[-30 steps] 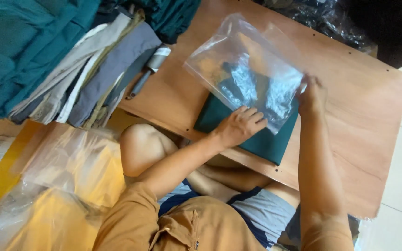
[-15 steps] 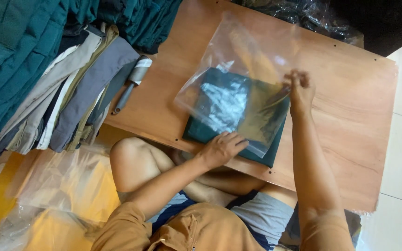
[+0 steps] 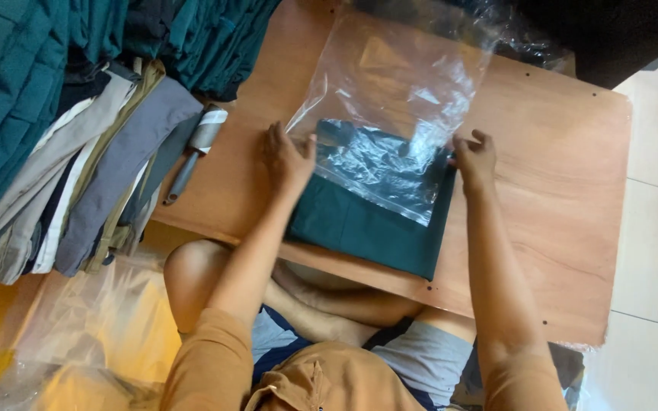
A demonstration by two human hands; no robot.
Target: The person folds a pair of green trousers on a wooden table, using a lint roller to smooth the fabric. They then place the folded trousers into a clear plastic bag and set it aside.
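A folded dark green garment (image 3: 359, 228) lies on a low wooden board (image 3: 565, 221). A clear plastic bag (image 3: 397, 91) covers the garment's far half, its mouth pulled partway over the cloth. My left hand (image 3: 287, 160) grips the bag's left edge at the garment's left corner. At the right corner, my right hand (image 3: 475, 158) pinches the bag's other edge. The near half of the garment sticks out of the bag.
A row of folded clothes (image 3: 62, 137) in green, grey, beige and white lines the left side. A tape dispenser (image 3: 196, 148) lies beside it on the board. Empty clear bags (image 3: 93, 335) lie on the floor at lower left. More crumpled plastic (image 3: 519, 38) sits beyond the board.
The bag has been drawn from lying loose above the garment to over its far half. My left hand moved from the garment's near edge up to the bag's left edge.
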